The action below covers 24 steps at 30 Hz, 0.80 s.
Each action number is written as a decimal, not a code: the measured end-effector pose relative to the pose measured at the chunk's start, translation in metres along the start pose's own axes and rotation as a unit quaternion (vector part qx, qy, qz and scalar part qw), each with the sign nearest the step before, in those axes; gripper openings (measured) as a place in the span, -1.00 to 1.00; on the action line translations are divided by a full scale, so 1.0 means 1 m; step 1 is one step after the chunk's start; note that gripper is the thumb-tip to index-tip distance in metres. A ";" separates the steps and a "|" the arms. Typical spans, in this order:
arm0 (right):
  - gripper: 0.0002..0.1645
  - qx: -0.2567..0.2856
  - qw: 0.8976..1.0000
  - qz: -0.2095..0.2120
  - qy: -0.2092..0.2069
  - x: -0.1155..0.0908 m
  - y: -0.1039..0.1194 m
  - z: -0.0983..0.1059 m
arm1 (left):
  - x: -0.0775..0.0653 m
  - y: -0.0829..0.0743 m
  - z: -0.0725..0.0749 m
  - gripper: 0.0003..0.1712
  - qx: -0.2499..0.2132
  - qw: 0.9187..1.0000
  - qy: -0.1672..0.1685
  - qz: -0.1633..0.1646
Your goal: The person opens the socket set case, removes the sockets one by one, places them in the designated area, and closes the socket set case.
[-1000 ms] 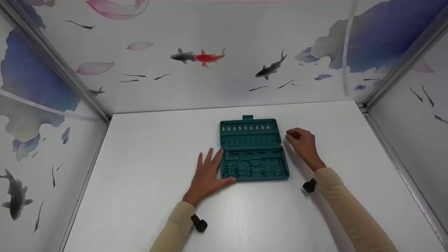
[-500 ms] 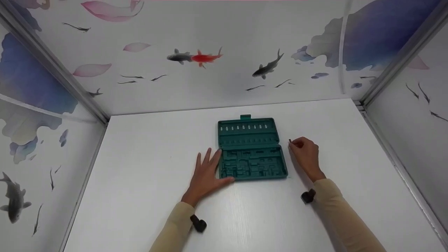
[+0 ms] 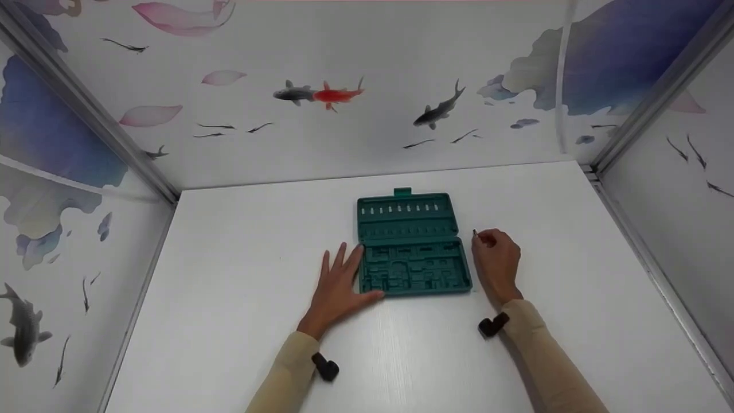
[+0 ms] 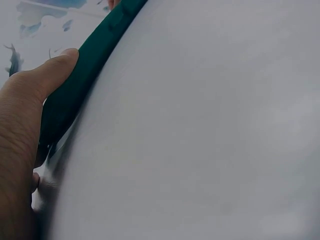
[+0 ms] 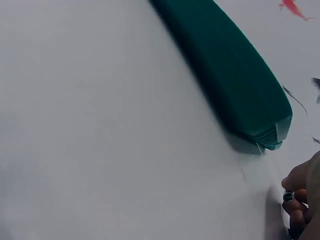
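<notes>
A green plastic tool case (image 3: 416, 236) lies unfolded on the white table, a row of small silver pieces (image 3: 399, 209) standing in its far half. Moulded recesses fill the near half. My left hand (image 3: 337, 292) rests against the case's near left corner, fingers spread and straight along its left side. In the left wrist view its thumb (image 4: 60, 70) presses the case's front wall (image 4: 82, 75). To the right of the case, my right hand (image 3: 498, 261) pinches a small metal socket (image 5: 288, 196), round with a dark hollow end, between thumb and fingertips.
White table surface (image 3: 241, 275) surrounds the case. White panels (image 3: 367, 143) printed with fish and petals enclose the back and both sides. A latch tab (image 3: 402, 191) sticks out from the case's far edge. A small black camera (image 3: 325, 367) sits on each wrist.
My right hand has come a little nearer to me, and the small socket now shows past its fingertips. My left hand stays in place on the case. The head view has shifted slightly.
</notes>
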State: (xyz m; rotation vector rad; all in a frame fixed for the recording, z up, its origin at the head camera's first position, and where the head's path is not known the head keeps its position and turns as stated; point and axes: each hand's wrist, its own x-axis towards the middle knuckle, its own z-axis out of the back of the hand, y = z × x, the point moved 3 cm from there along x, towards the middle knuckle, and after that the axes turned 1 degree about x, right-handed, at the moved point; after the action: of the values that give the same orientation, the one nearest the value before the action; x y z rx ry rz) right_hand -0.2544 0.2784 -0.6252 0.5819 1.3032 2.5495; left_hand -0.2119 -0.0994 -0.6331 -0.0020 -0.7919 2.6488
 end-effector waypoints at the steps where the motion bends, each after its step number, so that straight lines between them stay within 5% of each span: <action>1: -0.78 -0.001 1.000 -0.002 -0.003 -0.001 -0.001 0.000 | 0.000 0.000 0.000 0.40 0.000 1.000 0.001 0.000; 24: -0.80 -0.014 1.000 0.004 -0.010 -0.003 -0.003 -0.005 | -0.003 -0.001 0.002 0.41 -0.016 1.000 0.000 0.001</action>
State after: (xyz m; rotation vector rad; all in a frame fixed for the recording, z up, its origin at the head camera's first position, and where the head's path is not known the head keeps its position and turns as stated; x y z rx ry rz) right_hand -0.2540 0.2753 -0.6307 0.6062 1.2604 2.5560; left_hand -0.2095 -0.1008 -0.6315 -0.0115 -0.8353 2.6369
